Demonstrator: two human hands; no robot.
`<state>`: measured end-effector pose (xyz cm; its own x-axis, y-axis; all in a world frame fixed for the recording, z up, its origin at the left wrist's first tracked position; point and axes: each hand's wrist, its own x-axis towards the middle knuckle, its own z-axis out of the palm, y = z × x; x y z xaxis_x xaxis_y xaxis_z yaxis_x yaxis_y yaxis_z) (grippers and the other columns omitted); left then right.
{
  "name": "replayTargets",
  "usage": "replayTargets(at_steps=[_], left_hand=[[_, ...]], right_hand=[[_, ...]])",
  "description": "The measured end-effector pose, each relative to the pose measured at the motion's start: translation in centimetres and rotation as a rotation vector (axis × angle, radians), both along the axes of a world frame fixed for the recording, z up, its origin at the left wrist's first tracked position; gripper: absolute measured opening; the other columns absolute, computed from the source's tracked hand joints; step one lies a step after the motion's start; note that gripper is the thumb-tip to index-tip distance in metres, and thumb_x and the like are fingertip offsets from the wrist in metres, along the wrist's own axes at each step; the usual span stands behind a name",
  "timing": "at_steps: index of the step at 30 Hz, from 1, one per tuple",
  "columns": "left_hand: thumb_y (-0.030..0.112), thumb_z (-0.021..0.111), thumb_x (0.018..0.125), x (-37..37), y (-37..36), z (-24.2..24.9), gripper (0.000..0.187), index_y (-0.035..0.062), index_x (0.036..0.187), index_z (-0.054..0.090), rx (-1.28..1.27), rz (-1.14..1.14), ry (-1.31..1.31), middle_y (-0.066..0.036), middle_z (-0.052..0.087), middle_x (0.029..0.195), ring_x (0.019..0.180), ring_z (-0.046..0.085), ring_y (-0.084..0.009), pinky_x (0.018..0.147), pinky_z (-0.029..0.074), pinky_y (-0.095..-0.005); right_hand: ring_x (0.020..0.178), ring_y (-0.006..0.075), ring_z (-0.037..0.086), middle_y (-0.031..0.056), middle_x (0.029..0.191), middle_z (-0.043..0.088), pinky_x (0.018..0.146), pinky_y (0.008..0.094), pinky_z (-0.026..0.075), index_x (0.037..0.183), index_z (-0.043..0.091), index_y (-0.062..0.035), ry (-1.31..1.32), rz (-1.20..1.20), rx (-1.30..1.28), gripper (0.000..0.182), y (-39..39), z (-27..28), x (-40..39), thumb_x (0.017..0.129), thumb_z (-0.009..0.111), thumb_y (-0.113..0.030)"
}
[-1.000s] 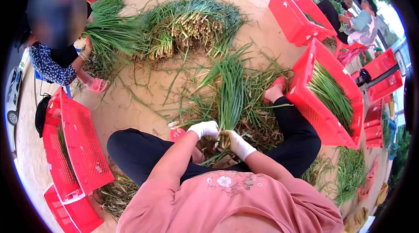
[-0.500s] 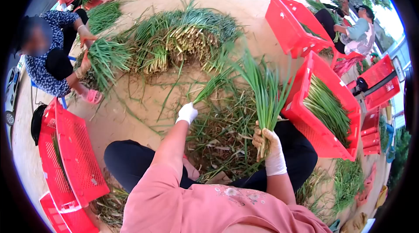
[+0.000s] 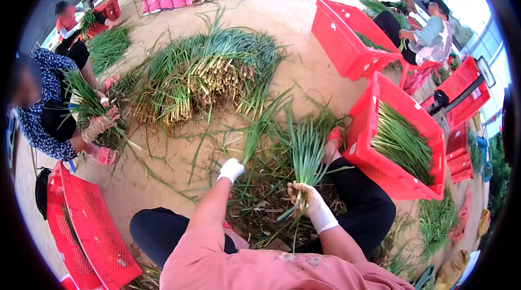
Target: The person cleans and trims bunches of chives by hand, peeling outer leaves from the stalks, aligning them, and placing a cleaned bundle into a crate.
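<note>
My right hand (image 3: 307,201), in a soiled white glove, grips the lower stems of a fanned bunch of garlic chives (image 3: 303,154) with the leaves pointing away from me. Some stalk ends stick out below the fist. My left hand (image 3: 232,170), in a cleaner white glove, is closed around the end of a thinner bunch of chives (image 3: 254,137) to the left. Between my legs lies a heap of loose leaves and trimmings (image 3: 266,203). Beyond my hands is a large pile of chives (image 3: 217,73), cut ends facing me.
A red crate (image 3: 359,146) with neatly laid chives stands at my right, another red crate (image 3: 331,35) behind it. More red crates (image 3: 103,225) are at my lower left. One co-worker (image 3: 49,100) sits at left with a bunch; another person (image 3: 434,35) sits at right.
My right hand has moved left and lower, and its bunch has tilted and spread out. My left hand has shifted slightly lower. The co-worker at left has raised the bunch. The view has shifted a little.
</note>
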<state>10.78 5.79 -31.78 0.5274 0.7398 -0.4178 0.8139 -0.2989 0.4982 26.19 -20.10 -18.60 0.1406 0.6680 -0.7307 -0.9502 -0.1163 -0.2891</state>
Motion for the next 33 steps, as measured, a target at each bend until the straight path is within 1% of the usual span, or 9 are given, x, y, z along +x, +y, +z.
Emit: replayTargets(at_steps=[4, 7, 10, 12, 13, 15, 20, 26, 33], left_hand=[[0.020, 0.069, 0.066, 2.9, -4.7, 12.1, 0.022, -0.0001, 0.075, 0.065, -0.824, -0.164, -0.351, -0.004, 0.060, 0.065, 0.055, 0.051, -0.0116, 0.052, 0.041, -0.0265], [0.019, 0.066, 0.068, 3.0, -9.3, 19.1, 0.019, 0.0001, 0.073, 0.065, -0.796, -0.299, -0.327, -0.002, 0.058, 0.061, 0.053, 0.050, -0.0099, 0.050, 0.039, -0.0245], [0.026, 0.065, 0.073, 2.3, -11.5, 21.3, 0.025, 0.0012, 0.078, 0.066, -0.745, -0.392, -0.365, -0.003, 0.060, 0.063, 0.055, 0.053, -0.0102, 0.052, 0.042, -0.0240], [0.035, 0.061, 0.078, 2.2, -10.8, 23.3, 0.032, 0.0033, 0.081, 0.067, -0.861, -0.542, -0.311, -0.003, 0.061, 0.064, 0.057, 0.055, -0.0109, 0.054, 0.044, -0.0236], [0.041, 0.058, 0.080, 2.1, -9.8, 23.4, 0.038, 0.0045, 0.085, 0.067, -0.855, -0.609, -0.242, -0.004, 0.062, 0.067, 0.060, 0.057, -0.0116, 0.056, 0.046, -0.0236], [0.045, 0.060, 0.076, 2.3, -7.0, 20.5, 0.044, 0.0035, 0.090, 0.066, -0.725, -0.544, -0.210, -0.005, 0.063, 0.071, 0.062, 0.058, -0.0122, 0.058, 0.047, -0.0250], [0.039, 0.068, 0.070, 2.9, 3.5, 11.3, 0.045, -0.0009, 0.090, 0.065, -0.366, -0.148, -0.119, -0.008, 0.059, 0.069, 0.058, 0.052, -0.0140, 0.057, 0.044, -0.0281], [0.047, 0.068, 0.066, 8.2, 10.4, 5.6, 0.076, -0.0058, 0.117, 0.049, -0.072, 0.151, -0.064, -0.023, 0.056, 0.110, 0.102, 0.056, -0.0288, 0.087, 0.043, -0.0336], [0.069, 0.066, 0.053, 18.1, 14.3, 2.9, 0.126, -0.0017, 0.138, 0.004, -0.013, 0.172, 0.232, -0.018, 0.004, 0.145, 0.134, 0.003, -0.0352, 0.105, 0.018, -0.0503]], right_hand=[[0.084, 0.0287, 0.061, 0.0145, 0.096, 0.061, 0.065, 0.0414, 0.054, 0.091, 0.053, -0.0052, -0.036, -0.041, -0.058, 0.010, 2.3, 1.1, -1.6, 0.082, 0.051, -0.010], [0.053, 0.0264, 0.058, 0.0154, 0.081, 0.062, 0.045, 0.0400, 0.049, 0.091, 0.055, -0.0025, -0.013, 0.089, 0.051, 0.018, 1.8, -0.3, -0.7, 0.085, 0.046, -0.016], [0.054, 0.0231, 0.059, 0.0148, 0.075, 0.061, 0.040, 0.0330, 0.048, 0.089, 0.058, 0.0019, -0.113, 0.104, 0.010, 0.021, 1.6, 6.6, -2.2, 0.083, 0.050, -0.016], [0.060, 0.0276, 0.061, 0.0149, 0.076, 0.062, 0.047, 0.0408, 0.052, 0.094, 0.056, 0.0032, -0.164, 0.219, 0.086, 0.021, 0.3, 8.6, 0.6, 0.081, 0.052, -0.013], [0.067, 0.0272, 0.062, 0.0143, 0.080, 0.062, 0.056, 0.0395, 0.054, 0.100, 0.055, 0.0039, -0.245, -0.031, 0.048, 0.026, 0.6, 11.6, 0.1, 0.079, 0.055, -0.011], [0.077, 0.0220, 0.061, 0.0106, 0.085, 0.060, 0.070, 0.0356, 0.054, 0.108, 0.051, 0.0051, -0.418, 0.095, 0.187, 0.035, -1.1, 14.0, 4.0, 0.076, 0.059, -0.008], [0.069, 0.0185, 0.058, 0.0094, 0.082, 0.059, 0.062, 0.0308, 0.053, 0.115, 0.047, 0.0034, -0.601, 0.062, 0.262, 0.042, -3.3, 21.2, 9.4, 0.076, 0.058, -0.007], [0.064, 0.0201, 0.059, 0.0105, 0.078, 0.058, 0.056, 0.0315, 0.051, 0.105, 0.049, 0.0015, -0.753, -0.038, -0.014, 0.035, -2.8, 18.4, 12.0, 0.072, 0.059, -0.005], [0.057, 0.0208, 0.055, 0.0138, 0.076, 0.055, 0.054, 0.0313, 0.048, 0.114, 0.045, 0.0057, -0.595, -0.173, -0.034, 0.050, -3.2, 21.3, 11.8, 0.067, 0.060, -0.005]])
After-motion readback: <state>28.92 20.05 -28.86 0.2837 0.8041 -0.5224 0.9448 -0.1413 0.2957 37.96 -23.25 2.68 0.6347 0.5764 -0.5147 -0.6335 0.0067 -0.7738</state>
